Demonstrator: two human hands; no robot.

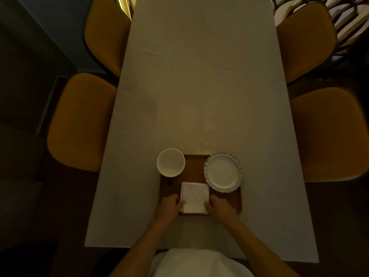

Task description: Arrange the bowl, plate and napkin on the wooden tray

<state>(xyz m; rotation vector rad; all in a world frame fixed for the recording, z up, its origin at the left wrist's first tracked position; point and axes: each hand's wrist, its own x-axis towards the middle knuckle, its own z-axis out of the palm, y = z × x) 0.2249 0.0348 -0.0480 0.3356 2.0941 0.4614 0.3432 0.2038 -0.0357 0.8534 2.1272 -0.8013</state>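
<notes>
The wooden tray [194, 168] shows only as a strip between bowl [170, 162] and plate [223, 172] and at its near right corner, the rest lying under them, the napkin [194, 197] and both hands; the left hand [169, 204] covers the tray's near left corner, and its fingertips merge with the napkin's edge in the dim light, so whether they pinch it cannot be told; the same holds for the right hand [220, 207]; a small dark mark just below the bowl is too murky to identify; the plate's rim pattern is too blurred to read; the forearms run out at the lower edge.
</notes>
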